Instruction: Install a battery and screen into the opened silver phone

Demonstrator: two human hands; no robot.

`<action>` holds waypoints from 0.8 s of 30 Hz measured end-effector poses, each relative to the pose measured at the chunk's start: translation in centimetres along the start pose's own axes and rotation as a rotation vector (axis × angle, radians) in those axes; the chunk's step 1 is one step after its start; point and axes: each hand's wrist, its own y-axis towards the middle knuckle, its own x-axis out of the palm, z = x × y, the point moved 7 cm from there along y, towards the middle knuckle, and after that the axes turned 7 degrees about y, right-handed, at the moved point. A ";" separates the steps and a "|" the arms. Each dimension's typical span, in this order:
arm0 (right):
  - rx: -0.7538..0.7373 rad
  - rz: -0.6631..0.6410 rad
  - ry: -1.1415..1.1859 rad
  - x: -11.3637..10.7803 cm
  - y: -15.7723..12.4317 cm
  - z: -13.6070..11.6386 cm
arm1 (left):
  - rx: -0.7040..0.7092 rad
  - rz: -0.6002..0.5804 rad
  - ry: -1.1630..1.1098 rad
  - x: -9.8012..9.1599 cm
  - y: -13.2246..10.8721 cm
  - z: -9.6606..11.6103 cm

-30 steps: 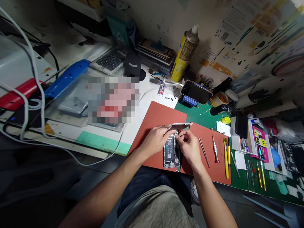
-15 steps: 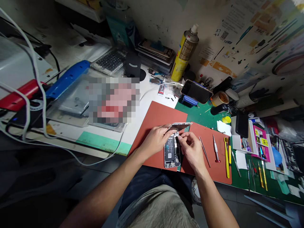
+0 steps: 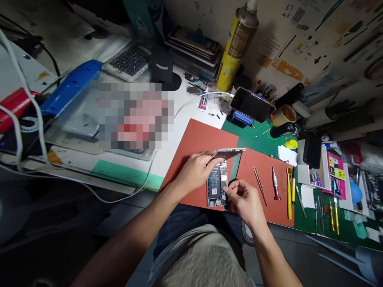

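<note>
An opened phone body [image 3: 214, 185] lies at the near edge of a reddish-brown mat [image 3: 191, 139], its black battery and inner parts showing. My left hand [image 3: 198, 169] grips the phone's screen panel [image 3: 229, 153], which is raised and tilted above the body's far end. At the body's right side is my right hand [image 3: 243, 199], thumb and index finger pinched together at the edge; whatever they may hold is too small to make out. Tweezers [image 3: 260, 185] and a silver screwdriver [image 3: 275, 183] lie to the right of my right hand.
Yellow-handled tools [image 3: 289, 194] lie further right, beside boxes of small items [image 3: 336, 175]. Behind the mats stand a phone [image 3: 253, 104] on a blue holder and a yellow spray can [image 3: 235, 48]. White cables [image 3: 38, 115] and a blue tool [image 3: 72, 85] are at the left.
My right hand has moved from the far end of the phone body toward its near right edge. My left hand still holds the raised screen. The view has shifted slightly.
</note>
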 end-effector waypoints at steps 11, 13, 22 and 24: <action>-0.125 -0.002 -0.128 0.2 -0.4 -1.0 | 0.017 0.003 -0.014 0.0 0.1 0.2; -0.139 -0.002 -0.144 0.1 -0.5 -1.1 | 0.014 0.005 -0.011 0.0 0.1 0.1; -0.111 -0.024 -0.085 0.2 -0.4 -0.6 | 0.020 0.019 -0.002 0.0 0.0 0.0; -0.133 -0.017 -0.121 0.2 -0.4 -0.8 | 0.025 0.019 0.002 -0.1 0.1 0.1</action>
